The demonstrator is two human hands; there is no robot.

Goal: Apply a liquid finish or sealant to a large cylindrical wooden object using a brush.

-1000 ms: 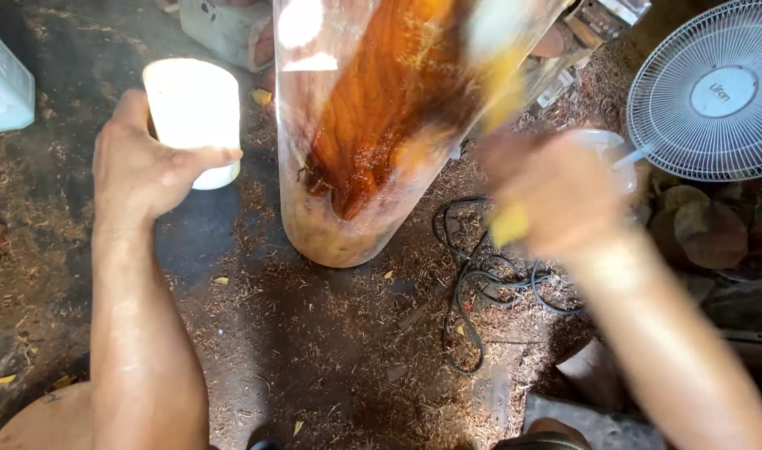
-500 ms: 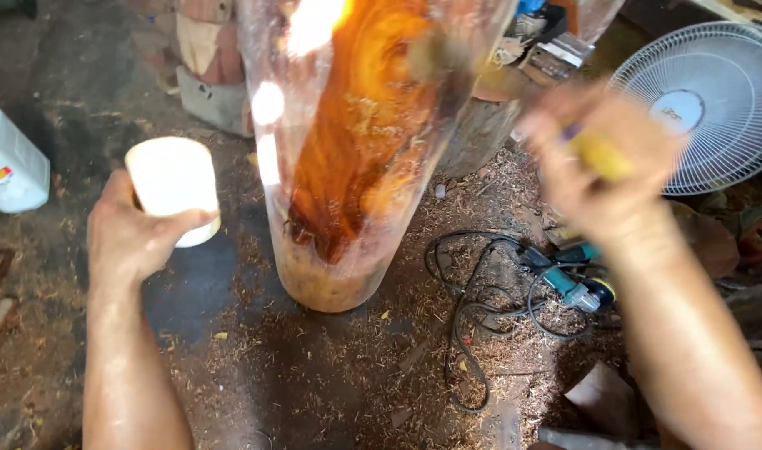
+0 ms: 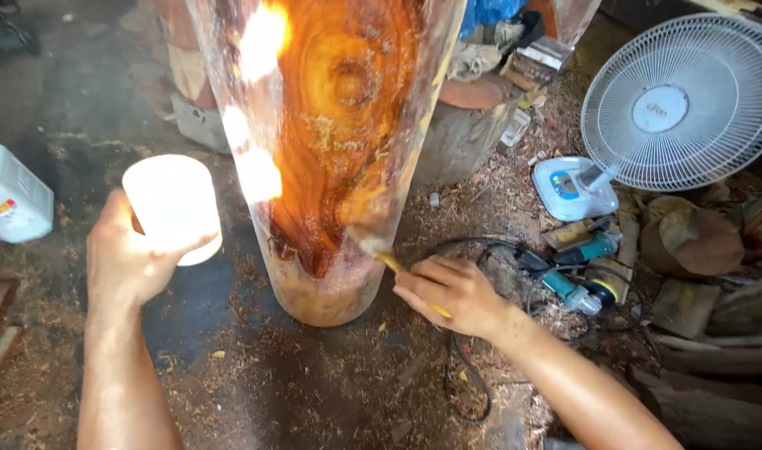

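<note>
Gripped: we hold a yellow-handled brush (image 3: 397, 271) in our right hand (image 3: 452, 293), bristles on the standing wood slab (image 3: 331, 142); left hand (image 3: 127, 258) clasps a white cup (image 3: 174, 207). Slab face glossy, wet; lower end looks duller, likely left.

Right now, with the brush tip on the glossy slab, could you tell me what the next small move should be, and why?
Probably draw the brush in the right hand down along the wooden slab: its bristles touch near the slab's lower right edge, where the surface below looks duller. The left hand holds the white cup close by.
</note>
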